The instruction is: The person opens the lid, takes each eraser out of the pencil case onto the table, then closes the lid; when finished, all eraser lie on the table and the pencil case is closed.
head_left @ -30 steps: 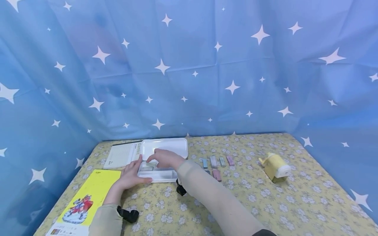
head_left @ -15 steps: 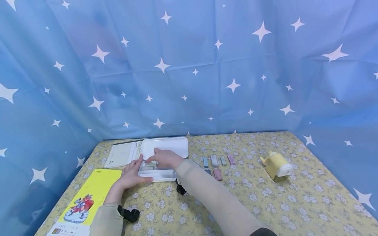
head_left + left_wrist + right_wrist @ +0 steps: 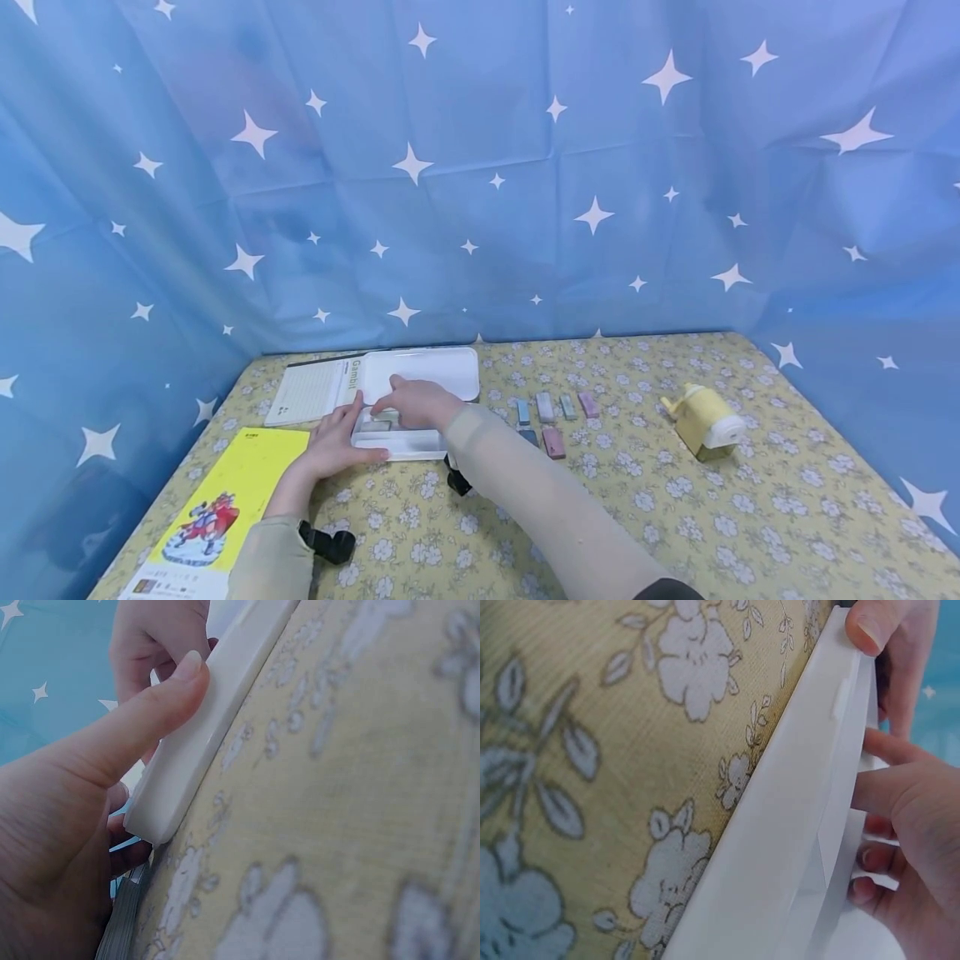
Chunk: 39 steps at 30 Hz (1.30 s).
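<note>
A white open pencil case (image 3: 420,447) lies at the left of the table, its lid (image 3: 435,371) folded back behind it. My left hand (image 3: 330,443) holds the case by its left end, thumb along the near wall, as the left wrist view also shows. My right hand (image 3: 422,403) reaches into the case, index finger pointing left. Just below that finger, small pale block-shaped items (image 3: 375,426) lie in the case. The right wrist view shows fingers (image 3: 889,787) going down behind the case's wall; their tips are hidden, so whether they pinch anything is unclear.
Several small pastel blocks, among them a pink one (image 3: 553,442) and a blue one (image 3: 522,412), lie right of the case. A yellow crank pencil sharpener (image 3: 705,421) stands farther right. An open notebook (image 3: 311,393) and a yellow booklet (image 3: 232,492) lie at left.
The head view has shifted slightly. Both hands stay at the case; the right index finger shows only a very small movement inside it.
</note>
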Available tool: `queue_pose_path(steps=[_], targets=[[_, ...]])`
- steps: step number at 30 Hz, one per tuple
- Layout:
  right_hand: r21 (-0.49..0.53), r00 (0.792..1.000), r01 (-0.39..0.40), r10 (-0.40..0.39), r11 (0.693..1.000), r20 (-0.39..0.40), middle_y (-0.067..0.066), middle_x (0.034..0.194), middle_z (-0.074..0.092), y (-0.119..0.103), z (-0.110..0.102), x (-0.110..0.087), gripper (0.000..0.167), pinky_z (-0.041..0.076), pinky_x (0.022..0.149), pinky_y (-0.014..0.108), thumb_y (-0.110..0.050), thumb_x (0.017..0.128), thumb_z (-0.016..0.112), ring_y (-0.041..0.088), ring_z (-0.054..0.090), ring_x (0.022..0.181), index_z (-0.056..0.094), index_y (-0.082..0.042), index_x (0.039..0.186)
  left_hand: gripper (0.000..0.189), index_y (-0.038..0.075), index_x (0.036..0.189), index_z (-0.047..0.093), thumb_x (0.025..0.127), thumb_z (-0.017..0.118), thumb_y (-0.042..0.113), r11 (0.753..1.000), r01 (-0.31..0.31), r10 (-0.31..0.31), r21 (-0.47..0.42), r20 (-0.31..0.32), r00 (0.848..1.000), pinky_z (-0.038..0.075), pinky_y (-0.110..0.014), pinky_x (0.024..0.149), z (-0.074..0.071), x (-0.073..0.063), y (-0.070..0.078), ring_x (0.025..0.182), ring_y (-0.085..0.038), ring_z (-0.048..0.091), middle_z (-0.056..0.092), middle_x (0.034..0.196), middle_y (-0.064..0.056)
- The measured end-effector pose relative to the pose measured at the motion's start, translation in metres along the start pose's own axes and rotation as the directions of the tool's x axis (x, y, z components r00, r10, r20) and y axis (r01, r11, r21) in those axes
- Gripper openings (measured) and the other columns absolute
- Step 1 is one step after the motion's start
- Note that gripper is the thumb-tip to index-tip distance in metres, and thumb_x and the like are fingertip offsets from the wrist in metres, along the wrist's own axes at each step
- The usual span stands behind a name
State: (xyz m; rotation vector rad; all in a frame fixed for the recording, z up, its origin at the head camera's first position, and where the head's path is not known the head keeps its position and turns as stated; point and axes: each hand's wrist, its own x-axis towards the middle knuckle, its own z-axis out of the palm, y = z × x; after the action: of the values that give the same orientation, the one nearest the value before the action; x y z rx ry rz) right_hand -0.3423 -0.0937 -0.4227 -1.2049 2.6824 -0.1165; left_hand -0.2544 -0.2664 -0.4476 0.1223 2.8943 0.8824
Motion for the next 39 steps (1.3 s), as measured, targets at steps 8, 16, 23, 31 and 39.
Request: queue_pose_path(steps=[8,16,23,31,39], targets=[[-0.012,0.999,0.042,-0.042,0.999,-0.011,0.005,0.128,0.051,0.004,-0.006,-0.009,0.052,0.044,0.06,0.021,-0.003,0.092,0.064,0.009,0.054,0.069,0.06,-0.038,0.13,0.121,0.008,0.156,0.006,0.073,0.078,0.058,1.0,-0.001,0.001,0.008,-0.006,1.0,0.011,-0.07,0.105,0.0,0.001,-0.001,0.138,-0.051,0.012,0.017,0.153,-0.029],[0.021,0.999,0.036,-0.036,0.999,0.013,0.001,0.115,0.056,0.019,-0.014,-0.021,0.05,0.046,0.072,0.023,-0.004,0.092,0.063,0.009,0.056,0.078,0.058,-0.033,0.133,0.122,0.008,0.156,0.005,0.072,0.077,0.059,0.999,-0.012,0.012,0.029,-0.011,1.0,0.014,-0.07,0.104,0.002,0.003,-0.004,0.136,-0.05,0.016,0.019,0.152,-0.029],[0.168,0.999,0.05,-0.051,0.984,0.004,-0.005,0.106,0.059,0.038,-0.022,-0.04,0.046,0.046,0.077,0.026,-0.006,0.094,0.061,0.01,0.055,0.092,0.055,-0.026,0.136,0.122,0.006,0.156,0.004,0.073,0.076,0.06,0.999,0.003,-0.002,0.041,-0.007,1.0,0.015,-0.069,0.104,0.004,0.004,-0.005,0.136,-0.051,0.016,0.019,0.151,-0.03],[0.342,0.998,0.054,-0.056,0.938,-0.004,-0.001,0.109,0.06,0.057,-0.027,-0.067,0.045,0.045,0.068,0.027,-0.009,0.097,0.059,0.009,0.056,0.088,0.05,-0.022,0.139,0.123,0.006,0.156,0.004,0.072,0.075,0.062,0.999,0.01,-0.009,0.04,-0.009,1.0,0.015,-0.071,0.103,0.004,0.002,-0.006,0.136,-0.052,0.016,0.018,0.151,-0.031],[0.442,0.999,0.048,-0.036,0.896,-0.035,0.001,0.103,0.06,0.074,-0.025,-0.094,0.045,0.049,0.067,0.028,-0.007,0.095,0.061,0.012,0.059,0.085,0.051,-0.018,0.137,0.124,0.006,0.156,0.003,0.072,0.077,0.059,1.0,-0.015,0.015,0.026,-0.008,1.0,0.012,-0.07,0.105,0.003,0.002,-0.005,0.136,-0.053,0.013,0.016,0.151,-0.032]])
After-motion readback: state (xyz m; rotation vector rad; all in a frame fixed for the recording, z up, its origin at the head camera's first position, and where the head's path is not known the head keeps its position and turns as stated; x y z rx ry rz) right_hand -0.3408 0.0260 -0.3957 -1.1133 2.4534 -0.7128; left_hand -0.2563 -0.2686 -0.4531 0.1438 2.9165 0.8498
